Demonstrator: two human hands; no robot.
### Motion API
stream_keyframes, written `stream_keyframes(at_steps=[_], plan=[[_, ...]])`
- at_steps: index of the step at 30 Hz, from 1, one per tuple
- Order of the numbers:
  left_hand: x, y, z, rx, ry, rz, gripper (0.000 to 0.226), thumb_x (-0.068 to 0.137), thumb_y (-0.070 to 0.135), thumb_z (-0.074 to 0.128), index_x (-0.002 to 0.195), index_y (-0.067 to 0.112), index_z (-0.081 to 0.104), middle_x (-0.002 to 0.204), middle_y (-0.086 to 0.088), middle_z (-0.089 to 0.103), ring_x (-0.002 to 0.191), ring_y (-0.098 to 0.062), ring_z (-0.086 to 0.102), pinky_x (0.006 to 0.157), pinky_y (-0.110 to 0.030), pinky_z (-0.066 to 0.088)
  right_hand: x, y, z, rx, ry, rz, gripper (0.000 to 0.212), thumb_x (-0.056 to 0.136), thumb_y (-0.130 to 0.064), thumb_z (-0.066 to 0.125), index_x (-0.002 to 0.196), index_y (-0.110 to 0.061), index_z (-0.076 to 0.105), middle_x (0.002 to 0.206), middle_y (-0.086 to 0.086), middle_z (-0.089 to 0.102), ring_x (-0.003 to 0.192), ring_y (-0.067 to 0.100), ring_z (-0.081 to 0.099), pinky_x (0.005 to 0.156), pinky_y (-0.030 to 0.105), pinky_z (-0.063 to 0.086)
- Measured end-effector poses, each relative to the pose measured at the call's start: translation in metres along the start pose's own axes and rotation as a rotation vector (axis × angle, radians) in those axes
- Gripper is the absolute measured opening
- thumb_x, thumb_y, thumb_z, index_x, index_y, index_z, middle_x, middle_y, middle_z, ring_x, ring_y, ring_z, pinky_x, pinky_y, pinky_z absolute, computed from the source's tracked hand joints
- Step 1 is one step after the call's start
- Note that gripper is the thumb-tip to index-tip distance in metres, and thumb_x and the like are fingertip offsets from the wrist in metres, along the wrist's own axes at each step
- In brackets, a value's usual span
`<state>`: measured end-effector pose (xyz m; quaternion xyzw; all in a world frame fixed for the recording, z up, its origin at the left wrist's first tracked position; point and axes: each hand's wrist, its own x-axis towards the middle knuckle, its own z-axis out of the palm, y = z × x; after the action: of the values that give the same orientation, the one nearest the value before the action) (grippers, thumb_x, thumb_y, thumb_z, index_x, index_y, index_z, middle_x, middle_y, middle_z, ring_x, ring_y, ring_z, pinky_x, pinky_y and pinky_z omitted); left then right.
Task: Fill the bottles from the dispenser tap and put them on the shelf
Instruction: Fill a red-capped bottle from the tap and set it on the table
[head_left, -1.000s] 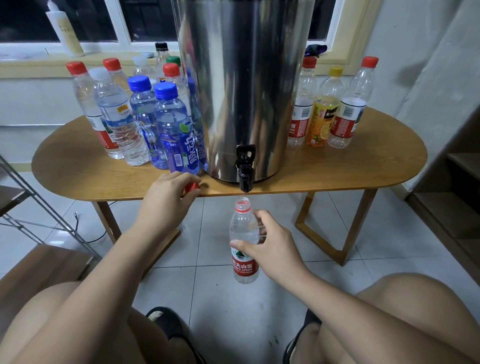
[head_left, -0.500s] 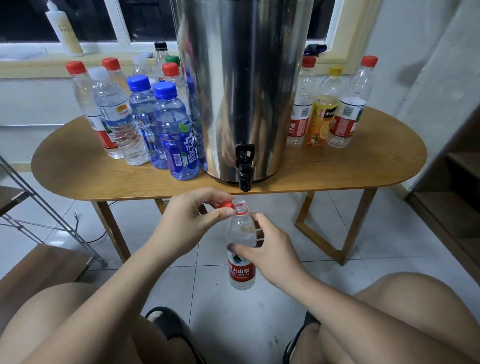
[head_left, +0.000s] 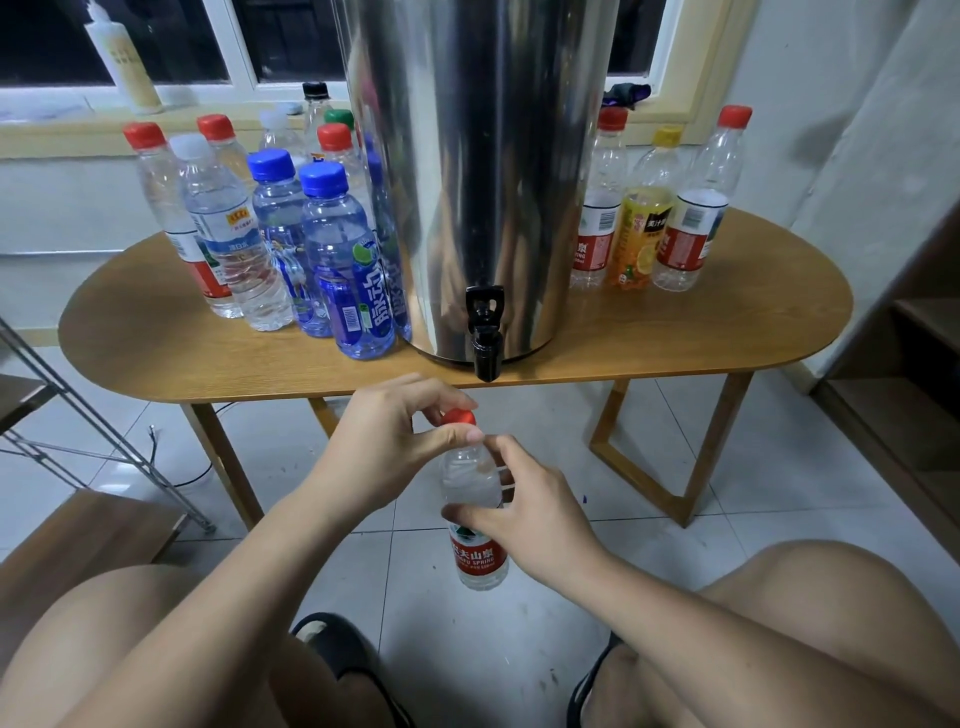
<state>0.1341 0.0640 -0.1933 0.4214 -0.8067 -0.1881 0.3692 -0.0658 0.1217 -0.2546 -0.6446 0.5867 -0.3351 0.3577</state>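
Capping: right hand (head_left: 535, 514) wraps the bottle (head_left: 470, 483), held over the floor below the tap (head_left: 485, 332); left hand (head_left: 384, 441) pinches the red cap (head_left: 460, 417) on its mouth; seat it square before twisting, bottle upright, or threads likely cross.

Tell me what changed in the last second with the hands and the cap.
The left hand carried the red cap from the table edge onto the water bottle and pinches it there. The right hand kept gripping the water bottle; dispenser and other bottles stayed put.
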Motion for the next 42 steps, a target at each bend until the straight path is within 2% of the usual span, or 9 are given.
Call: stream_keyframes(at_steps=[3,6,9,13,18,21,29,37,42], plan=[[0.0,-0.001,-0.001,0.038,-0.033,-0.014,0.034,0.078,0.06,0.086,0.095,0.032,0.081,0.09,0.015,0.071,0.086,-0.009,0.069,0.073,-0.027,0.057,-0.001,0.002,0.002,-0.018,-0.001,-0.012,0.062,0.076,-0.054,0.093,0.126,-0.047,0.056,0.112,-0.024,0.071,0.106,-0.007,0.065,0.089,0.024,0.058],[0.001,-0.001,-0.004,0.062,-0.066,-0.036,0.034,0.076,0.062,0.086,0.094,0.033,0.08,0.09,0.016,0.071,0.088,-0.008,0.069,0.073,-0.023,0.053,0.001,0.002,0.004,-0.029,-0.002,-0.016,0.063,0.075,-0.054,0.093,0.126,-0.047,0.056,0.112,-0.023,0.071,0.106,-0.005,0.066,0.09,0.027,0.059],[0.002,-0.002,-0.01,0.002,-0.146,-0.074,0.029,0.083,0.05,0.086,0.108,0.036,0.083,0.1,0.019,0.076,0.1,-0.005,0.071,0.079,-0.016,0.049,0.002,0.004,0.004,-0.031,-0.004,-0.021,0.064,0.075,-0.054,0.092,0.126,-0.048,0.055,0.114,-0.023,0.071,0.106,-0.003,0.067,0.091,0.03,0.061],[0.002,0.0,-0.017,-0.063,-0.254,-0.103,0.032,0.094,0.029,0.084,0.125,0.038,0.079,0.117,0.022,0.078,0.114,-0.002,0.07,0.086,-0.026,0.056,0.003,0.004,0.004,-0.035,-0.001,-0.03,0.063,0.075,-0.053,0.093,0.126,-0.047,0.055,0.115,-0.023,0.071,0.107,-0.002,0.067,0.092,0.03,0.061],[0.0,0.002,-0.011,0.099,-0.129,-0.054,0.039,0.085,0.065,0.081,0.111,0.037,0.079,0.101,0.019,0.075,0.098,-0.004,0.071,0.076,-0.024,0.055,0.003,0.001,0.003,-0.043,-0.006,-0.036,0.063,0.078,-0.055,0.091,0.127,-0.049,0.053,0.117,-0.027,0.068,0.109,-0.007,0.064,0.089,0.021,0.056],[0.0,0.004,-0.01,0.15,-0.108,-0.028,0.038,0.085,0.068,0.077,0.101,0.034,0.079,0.093,0.017,0.071,0.09,-0.005,0.069,0.074,-0.025,0.054,0.002,0.0,0.003,-0.056,-0.001,-0.049,0.064,0.077,-0.056,0.091,0.128,-0.05,0.053,0.117,-0.028,0.068,0.111,-0.007,0.063,0.091,0.022,0.056],[0.003,0.011,-0.015,0.052,-0.214,-0.034,0.022,0.091,0.038,0.085,0.112,0.043,0.082,0.099,0.015,0.073,0.097,-0.009,0.068,0.078,-0.023,0.05,0.002,0.002,0.001,-0.083,0.035,-0.07,0.068,0.076,-0.057,0.09,0.131,-0.048,0.051,0.122,-0.024,0.066,0.113,0.002,0.064,0.095,0.035,0.058],[0.002,0.015,-0.02,-0.023,-0.358,0.014,0.041,0.101,0.006,0.074,0.125,0.04,0.08,0.123,0.021,0.076,0.117,-0.008,0.071,0.097,-0.035,0.059,0.003,0.002,0.002,-0.075,0.029,-0.07,0.074,0.075,-0.06,0.09,0.137,-0.046,0.053,0.123,-0.022,0.068,0.113,0.001,0.065,0.096,0.035,0.059],[-0.001,0.013,-0.017,0.034,-0.213,-0.037,0.027,0.098,0.036,0.08,0.124,0.042,0.079,0.113,0.026,0.076,0.109,0.001,0.07,0.091,-0.023,0.054,0.003,-0.003,-0.001,-0.06,-0.007,-0.068,0.062,0.078,-0.055,0.09,0.128,-0.049,0.054,0.116,-0.024,0.069,0.11,-0.002,0.065,0.093,0.035,0.06]])
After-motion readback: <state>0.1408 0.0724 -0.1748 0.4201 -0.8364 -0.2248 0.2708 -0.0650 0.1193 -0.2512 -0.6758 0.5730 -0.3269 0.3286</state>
